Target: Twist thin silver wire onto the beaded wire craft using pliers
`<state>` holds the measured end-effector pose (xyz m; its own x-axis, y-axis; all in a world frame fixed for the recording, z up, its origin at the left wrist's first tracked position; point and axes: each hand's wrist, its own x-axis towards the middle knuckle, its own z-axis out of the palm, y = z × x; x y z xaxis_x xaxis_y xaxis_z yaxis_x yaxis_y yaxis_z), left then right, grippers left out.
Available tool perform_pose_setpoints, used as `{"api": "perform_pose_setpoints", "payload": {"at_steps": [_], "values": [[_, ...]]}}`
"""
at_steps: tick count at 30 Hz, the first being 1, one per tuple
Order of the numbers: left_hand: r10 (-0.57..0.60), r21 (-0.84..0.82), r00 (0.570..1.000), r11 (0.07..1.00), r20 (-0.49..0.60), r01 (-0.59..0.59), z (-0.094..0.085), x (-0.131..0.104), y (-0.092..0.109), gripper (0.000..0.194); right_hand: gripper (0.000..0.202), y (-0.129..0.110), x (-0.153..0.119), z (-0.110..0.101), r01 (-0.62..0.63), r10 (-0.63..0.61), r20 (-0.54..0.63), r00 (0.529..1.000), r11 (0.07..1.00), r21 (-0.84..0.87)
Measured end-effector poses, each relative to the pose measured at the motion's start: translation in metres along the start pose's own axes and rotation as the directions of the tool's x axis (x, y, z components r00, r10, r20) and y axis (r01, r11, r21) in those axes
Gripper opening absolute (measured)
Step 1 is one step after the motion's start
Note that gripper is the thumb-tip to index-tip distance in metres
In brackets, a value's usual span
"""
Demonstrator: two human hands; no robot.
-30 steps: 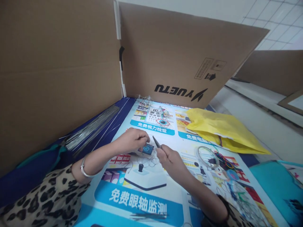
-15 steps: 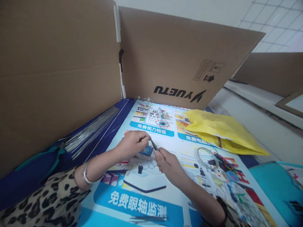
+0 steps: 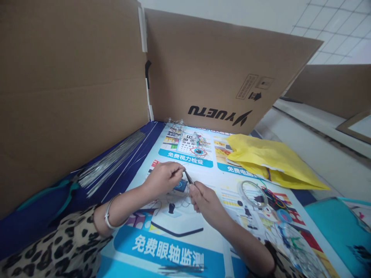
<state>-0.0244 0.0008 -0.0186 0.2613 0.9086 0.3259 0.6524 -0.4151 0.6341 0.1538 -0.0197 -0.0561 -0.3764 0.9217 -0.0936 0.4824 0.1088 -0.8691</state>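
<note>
My right hand (image 3: 204, 199) is closed around slim dark tweezers (image 3: 189, 177), whose tips point up and left toward my other hand. My left hand (image 3: 166, 178) is pinched at those tips; whatever lies between its fingers is too small to make out. Thin wire (image 3: 181, 200) loops beneath both hands over the printed poster (image 3: 176, 224). A bracelet circles my left wrist.
A bundle of silvery wires (image 3: 113, 164) and teal-handled pliers (image 3: 68, 197) lie left. A yellow bag (image 3: 275, 160), a clear ring-shaped spool (image 3: 253, 194) and coloured wires (image 3: 275, 200) are right. Cardboard walls (image 3: 220, 69) stand behind; a teal pouch (image 3: 333, 224) sits far right.
My left hand and forearm have shifted very slightly, with the wrist a little further right. The tweezers remain in my right hand.
</note>
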Motion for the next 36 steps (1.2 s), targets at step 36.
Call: {"api": "perform_pose_setpoints", "payload": {"at_steps": [36], "values": [[0.154, 0.165, 0.967, 0.968, 0.201, -0.188, -0.022, 0.005, -0.003, 0.024, 0.036, -0.017, -0.003, -0.008, 0.068, -0.065, 0.021, 0.998, 0.956, -0.284]]}}
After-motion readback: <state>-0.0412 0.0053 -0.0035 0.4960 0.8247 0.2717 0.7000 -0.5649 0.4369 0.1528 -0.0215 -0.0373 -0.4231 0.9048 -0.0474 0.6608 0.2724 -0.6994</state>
